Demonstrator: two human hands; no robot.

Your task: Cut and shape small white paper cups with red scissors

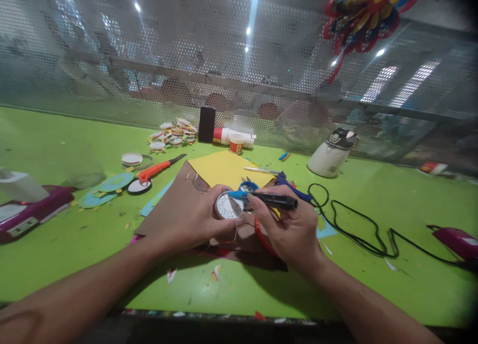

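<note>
Forearms (104, 279); green table (403, 194); perforated screen (209, 50)

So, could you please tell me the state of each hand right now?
Left hand: holding the white patterned disc.
Right hand: holding the black-and-blue pen.

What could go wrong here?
Pen slip: the right hand has the blue-tipped black pen right at the patterned disc, so a jolt might leave a stray mark.
Smudging: the left hand grips the disc by its edge; if any ink is wet, shifting fingers could smear it.
Snag: the black cord lies loosely looped beside the right forearm, so a sideways sweep might catch it.
</note>
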